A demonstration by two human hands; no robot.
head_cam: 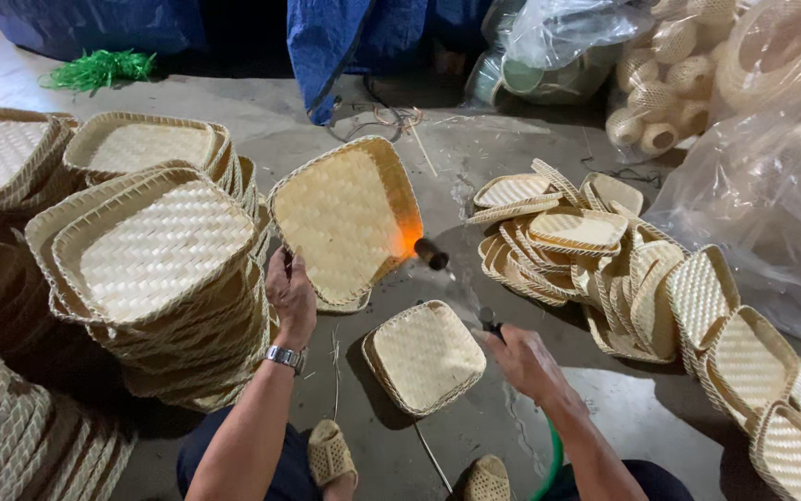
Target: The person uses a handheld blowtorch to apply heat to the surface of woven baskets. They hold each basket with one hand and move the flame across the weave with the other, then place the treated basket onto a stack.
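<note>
My left hand [289,295] grips the near edge of a square woven bamboo tray [345,218] and tilts it up off the floor. An orange flame glows against the tray's right rim. The flame comes from the dark nozzle of a gas torch [433,254], whose handle my right hand [523,360] holds. A green hose [552,459] runs from the torch past my right forearm. A silver watch sits on my left wrist. Another woven tray [424,355] lies flat on the concrete between my hands.
Tall stacks of woven trays [155,269] stand at my left. A loose heap of smaller trays [605,260] spreads on the right. Clear plastic bags [762,195] of woven goods sit at the back right, blue tarp [345,37] behind. My sandalled feet [331,455] rest below.
</note>
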